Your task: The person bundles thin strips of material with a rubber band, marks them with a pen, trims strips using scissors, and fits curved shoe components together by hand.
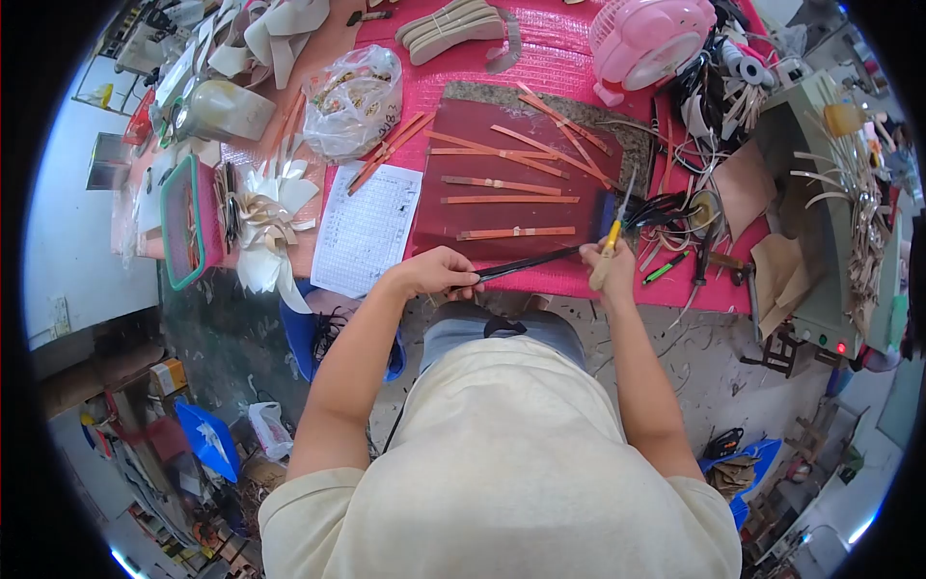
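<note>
My left hand (442, 271) pinches one end of a thin black strap (529, 261) near the table's front edge. The strap runs taut to my right hand (612, 267), whose fingers are closed around a yellow-handled tool (614, 232) with a slim pale shaft pointing away from me. Whether the right fingers also grip the strap, I cannot tell. Beyond the hands lies a dark red board (502, 217) with several orange-brown strips (509, 200) on it, some crossing at the back. A bundle of black straps (658, 211) lies just right of the tool.
A gridded paper sheet (367, 227) and a plastic bag (354, 101) lie left of the board. A pink fan (648, 43) stands at the back right. On the right are a green pen (666, 267) and a grey machine (805, 217) with a red light. A basket (177, 224) sits far left.
</note>
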A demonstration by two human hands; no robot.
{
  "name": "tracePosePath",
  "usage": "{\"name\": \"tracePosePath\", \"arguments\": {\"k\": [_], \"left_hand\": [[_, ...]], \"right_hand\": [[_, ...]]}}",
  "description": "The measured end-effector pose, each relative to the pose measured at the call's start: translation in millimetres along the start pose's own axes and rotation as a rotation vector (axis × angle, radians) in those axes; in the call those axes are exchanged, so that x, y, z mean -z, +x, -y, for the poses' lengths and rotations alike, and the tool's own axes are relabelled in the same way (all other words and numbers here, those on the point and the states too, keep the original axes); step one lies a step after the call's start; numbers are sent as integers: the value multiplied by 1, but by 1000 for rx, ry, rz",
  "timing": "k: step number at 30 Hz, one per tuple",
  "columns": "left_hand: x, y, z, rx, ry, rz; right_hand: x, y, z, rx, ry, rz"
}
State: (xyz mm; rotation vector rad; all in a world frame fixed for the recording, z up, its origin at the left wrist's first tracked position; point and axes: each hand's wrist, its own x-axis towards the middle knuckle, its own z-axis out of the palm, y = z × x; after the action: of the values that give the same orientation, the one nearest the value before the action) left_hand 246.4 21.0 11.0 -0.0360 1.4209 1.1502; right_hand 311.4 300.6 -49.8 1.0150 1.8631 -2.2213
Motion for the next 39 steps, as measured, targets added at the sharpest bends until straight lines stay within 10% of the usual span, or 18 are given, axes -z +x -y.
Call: {"name": "tracePosePath", "arguments": {"k": [8, 23, 39], "left_hand": [[6, 8, -8, 0, 889, -339], [30, 28, 25, -224, 123, -432], [28, 33, 33, -257, 375, -732]], "right_hand": [[-13, 16, -21, 161, -372, -175], [-4, 43, -65, 236, -529, -382], [2, 47, -66, 194, -478, -313]]}}
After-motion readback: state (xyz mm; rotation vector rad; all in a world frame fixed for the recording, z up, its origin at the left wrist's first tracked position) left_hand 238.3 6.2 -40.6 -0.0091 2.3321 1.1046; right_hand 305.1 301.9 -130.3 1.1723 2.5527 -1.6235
